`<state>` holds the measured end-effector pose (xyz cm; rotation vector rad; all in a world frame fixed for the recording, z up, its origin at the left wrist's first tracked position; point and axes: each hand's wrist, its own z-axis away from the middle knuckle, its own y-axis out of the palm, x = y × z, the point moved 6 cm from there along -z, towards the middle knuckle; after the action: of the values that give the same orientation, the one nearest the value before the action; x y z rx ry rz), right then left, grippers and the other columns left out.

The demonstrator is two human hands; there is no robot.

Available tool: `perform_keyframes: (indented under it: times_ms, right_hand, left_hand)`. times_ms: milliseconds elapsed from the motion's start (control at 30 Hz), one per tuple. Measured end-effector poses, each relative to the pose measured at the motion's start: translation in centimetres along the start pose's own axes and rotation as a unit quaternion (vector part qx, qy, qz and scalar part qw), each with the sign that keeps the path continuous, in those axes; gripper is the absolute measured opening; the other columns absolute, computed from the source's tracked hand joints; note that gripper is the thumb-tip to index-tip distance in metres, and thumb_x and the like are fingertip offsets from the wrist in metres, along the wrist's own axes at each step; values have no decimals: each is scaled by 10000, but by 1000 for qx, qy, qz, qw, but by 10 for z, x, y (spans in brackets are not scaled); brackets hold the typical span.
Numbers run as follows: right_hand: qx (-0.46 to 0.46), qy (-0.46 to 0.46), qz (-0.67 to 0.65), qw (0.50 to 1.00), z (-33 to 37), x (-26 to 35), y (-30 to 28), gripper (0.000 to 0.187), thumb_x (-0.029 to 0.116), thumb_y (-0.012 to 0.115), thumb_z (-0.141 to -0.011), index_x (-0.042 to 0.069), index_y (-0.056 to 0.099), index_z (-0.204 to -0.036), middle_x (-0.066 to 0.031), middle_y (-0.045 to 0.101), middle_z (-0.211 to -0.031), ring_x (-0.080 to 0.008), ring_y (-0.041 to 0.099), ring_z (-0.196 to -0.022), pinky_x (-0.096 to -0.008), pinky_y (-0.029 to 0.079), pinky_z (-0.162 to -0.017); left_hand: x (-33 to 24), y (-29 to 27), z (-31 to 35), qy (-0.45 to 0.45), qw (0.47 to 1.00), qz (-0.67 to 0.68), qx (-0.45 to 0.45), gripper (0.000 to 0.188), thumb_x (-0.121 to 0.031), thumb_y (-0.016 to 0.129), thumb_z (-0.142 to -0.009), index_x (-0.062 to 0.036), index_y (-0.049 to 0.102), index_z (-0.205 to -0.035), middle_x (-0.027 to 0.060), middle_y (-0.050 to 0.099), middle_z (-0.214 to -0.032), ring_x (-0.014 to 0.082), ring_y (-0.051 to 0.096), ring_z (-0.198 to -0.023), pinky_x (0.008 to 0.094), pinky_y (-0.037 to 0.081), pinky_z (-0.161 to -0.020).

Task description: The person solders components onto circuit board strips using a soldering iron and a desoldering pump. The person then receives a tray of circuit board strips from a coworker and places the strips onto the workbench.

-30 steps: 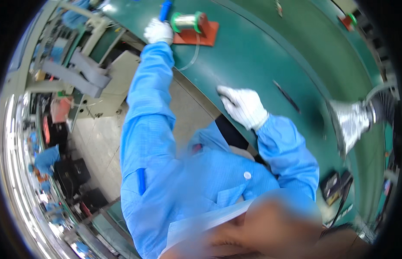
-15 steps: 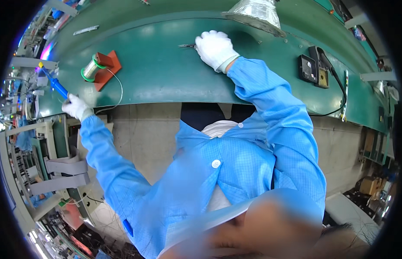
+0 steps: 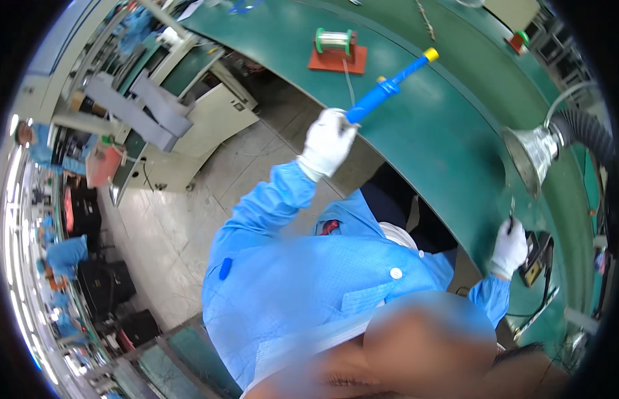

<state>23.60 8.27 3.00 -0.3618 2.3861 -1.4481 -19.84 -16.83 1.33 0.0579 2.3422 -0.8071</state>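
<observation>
My gloved left hand (image 3: 329, 143) is closed round the rear end of a blue desoldering pump (image 3: 376, 100), whose yellow tip points away over the green bench (image 3: 442, 153). Just beyond the pump, a spool of solder wire (image 3: 334, 41) with green flanges sits on a red-brown stand (image 3: 337, 61). A strand of wire runs from it toward the bench edge. My gloved right hand (image 3: 509, 249), at the right, grips a slim dark tool (image 3: 512, 207) with a thin metal tip; its exact kind is too small to tell. Beside that hand stands a black soldering iron holder (image 3: 537, 263).
A foil-covered fume funnel (image 3: 530, 159) on a ribbed dark hose (image 3: 582, 136) hangs over the right part of the bench. Grey straps (image 3: 156, 113) hang at a neighbouring station on the left. Other people in blue work farther off at the left.
The view has swung to the left. My left hand has raised the pump, its tip now pointing away to the right. The right hand, still holding its tool, is now beside the iron holder.
</observation>
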Motion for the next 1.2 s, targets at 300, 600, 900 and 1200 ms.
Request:
perform_keyframes:
  times_ms: [300, 600, 900, 1200]
  right_hand:
    - [50, -1, -514, 856, -5, 80, -26, 427, 270, 644, -996, -3, 622, -1323, -142, 704, -1167, -205, 663, -1050, -324, 515, -943]
    - [255, -20, -787, 561, -2, 272, -55, 370, 242, 664, -964, -35, 598, -1200, -125, 661, -1065, -205, 650, -933, -347, 523, -830]
    - [288, 113, -617, 723, -75, 215, 19, 408, 210, 678, -886, -4, 564, -1214, -32, 580, -823, -110, 553, -660, -279, 435, -508]
    - [176, 34, -497, 849, -38, 166, 6, 695, 252, 693, -775, 89, 521, -1429, -152, 698, -1072, -309, 693, -865, -397, 557, -793]
  left_hand:
    - [-54, 28, 41, 9, 994, 98, -46, 324, -94, 795, -815, -40, 498, -931, 197, 653, -1049, 357, 670, -783, 408, 530, -677]
    - [-108, -1, 56, 83, 986, 114, -91, 347, -29, 823, -696, -60, 484, -764, 206, 660, -1159, 375, 655, -990, 443, 530, -832]
    - [-81, -42, 56, -104, 784, 595, 145, 358, -253, 698, -935, 11, 578, -1146, 148, 635, -1156, 144, 631, -884, 315, 503, -839]
    - [-129, -163, 34, 114, 846, 519, 46, 373, -264, 578, -945, -122, 439, -630, 84, 478, -727, 159, 438, -543, 295, 336, -440]
